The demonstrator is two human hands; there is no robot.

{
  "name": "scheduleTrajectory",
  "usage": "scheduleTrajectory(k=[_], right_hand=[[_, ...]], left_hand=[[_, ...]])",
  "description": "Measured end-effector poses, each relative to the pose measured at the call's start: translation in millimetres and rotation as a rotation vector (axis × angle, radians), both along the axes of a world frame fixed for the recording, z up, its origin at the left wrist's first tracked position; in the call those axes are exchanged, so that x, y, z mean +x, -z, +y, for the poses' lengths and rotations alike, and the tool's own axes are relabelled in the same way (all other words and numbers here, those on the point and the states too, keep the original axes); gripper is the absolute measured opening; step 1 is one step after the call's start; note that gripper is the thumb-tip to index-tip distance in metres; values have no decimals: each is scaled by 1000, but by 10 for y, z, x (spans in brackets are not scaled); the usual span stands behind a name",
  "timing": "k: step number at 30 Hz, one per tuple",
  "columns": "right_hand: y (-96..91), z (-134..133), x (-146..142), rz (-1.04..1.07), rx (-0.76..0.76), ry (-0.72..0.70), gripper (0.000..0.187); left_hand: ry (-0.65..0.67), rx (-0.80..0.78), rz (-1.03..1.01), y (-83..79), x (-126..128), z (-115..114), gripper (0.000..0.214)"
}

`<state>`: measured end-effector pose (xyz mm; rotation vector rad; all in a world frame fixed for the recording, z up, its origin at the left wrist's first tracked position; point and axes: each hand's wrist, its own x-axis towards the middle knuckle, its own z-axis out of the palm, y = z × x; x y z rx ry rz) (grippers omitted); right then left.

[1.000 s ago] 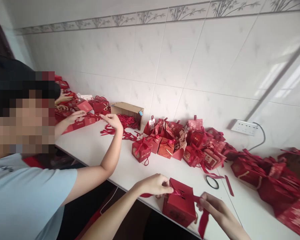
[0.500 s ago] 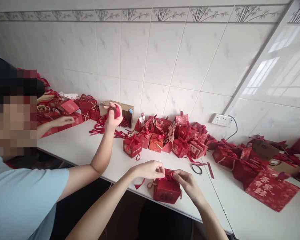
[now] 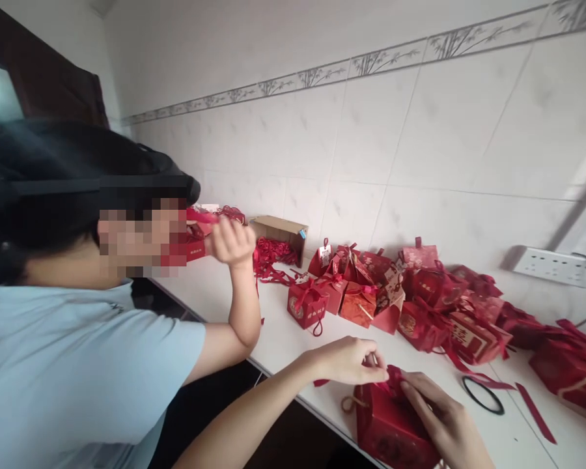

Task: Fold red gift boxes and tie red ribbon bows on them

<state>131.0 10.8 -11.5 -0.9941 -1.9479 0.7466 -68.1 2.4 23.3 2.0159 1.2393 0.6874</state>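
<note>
A red gift box (image 3: 388,426) with a twisted rope handle (image 3: 350,404) sits at the table's front edge. Across its top runs a red ribbon (image 3: 394,378). From the left, my left hand (image 3: 352,360) pinches the ribbon between thumb and fingers above the lid. My right hand (image 3: 439,407) is closed on the ribbon's other side, its fingers against the box top. How the ribbon is looped between my fingertips is partly hidden.
A co-worker's raised hand (image 3: 234,241) holds red ribbon at the left. Behind my hands stand several red gift boxes (image 3: 359,303). A cardboard box (image 3: 280,228) has loose ribbons in front. To the right lie a black ring (image 3: 483,395), a ribbon strip (image 3: 536,413) and a power strip (image 3: 549,265).
My view has turned left, so the table things sit further right. Both my hands stay at the ribbon. The co-worker's raised hand has come nearer their face.
</note>
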Motion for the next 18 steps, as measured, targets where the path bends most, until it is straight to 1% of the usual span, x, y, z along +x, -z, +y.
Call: scheduleTrajectory(k=[3,6,8,10,11,13,16,18], right_hand=[[-38,-44,9,-9,-12,63,37],[-131,-78,-13,-17,-14,74,34],[-161,-66,-33,-10,-34,84,32],[-157,-40,-47,11,-63,100,30],[-147,-29,-52,26,-81,109,30],[-124,-19,-60,54,-111,121,28],[-107,-29,-75,89,-128,121,27],[-107,-36,-88,103,-122,112,26]], left_hand=[[-11,0,-103,69,23,-31,21],[-13,34,-160,69,17,-62,19],[-23,46,-106,16,-17,-68,20],[-19,25,8,-68,-64,-62,22],[3,15,75,-114,-86,-57,25],[61,-3,145,-199,-112,-49,29],[149,-21,158,-282,-102,-28,28],[180,-16,183,-314,-79,7,26]])
